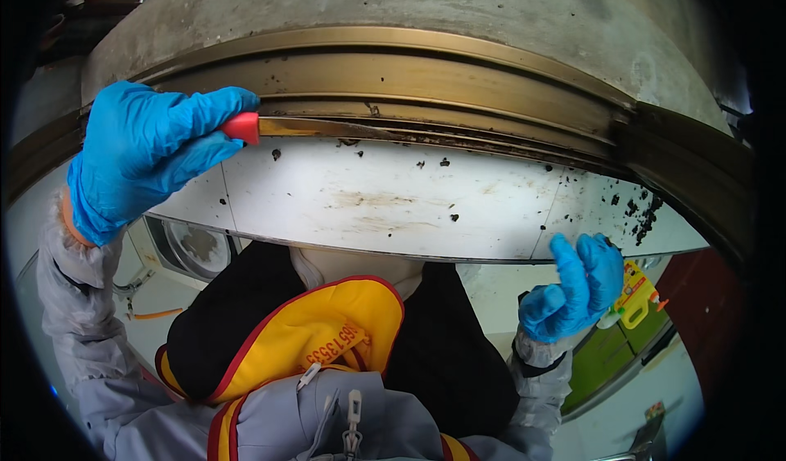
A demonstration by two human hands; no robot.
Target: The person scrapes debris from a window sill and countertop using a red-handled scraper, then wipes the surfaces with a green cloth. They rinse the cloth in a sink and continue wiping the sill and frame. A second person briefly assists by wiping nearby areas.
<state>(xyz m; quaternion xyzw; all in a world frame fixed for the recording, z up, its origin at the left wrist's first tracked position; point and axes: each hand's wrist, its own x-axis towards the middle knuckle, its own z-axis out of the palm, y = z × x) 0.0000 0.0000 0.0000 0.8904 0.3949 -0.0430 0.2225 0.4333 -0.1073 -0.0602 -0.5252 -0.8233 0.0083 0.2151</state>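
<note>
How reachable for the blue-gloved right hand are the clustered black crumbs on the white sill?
Probably yes: the right hand is close to the sill, and nothing visible blocks the black crumbs.

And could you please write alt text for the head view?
A blue-gloved left hand grips a red-handled tool along a bronze frame beside a white ledge dotted with dark debris. The gloved right hand is curled by the near edge.

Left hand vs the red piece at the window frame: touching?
Touching. The head view shows the left hand pinching the red piece from above and below.
</note>
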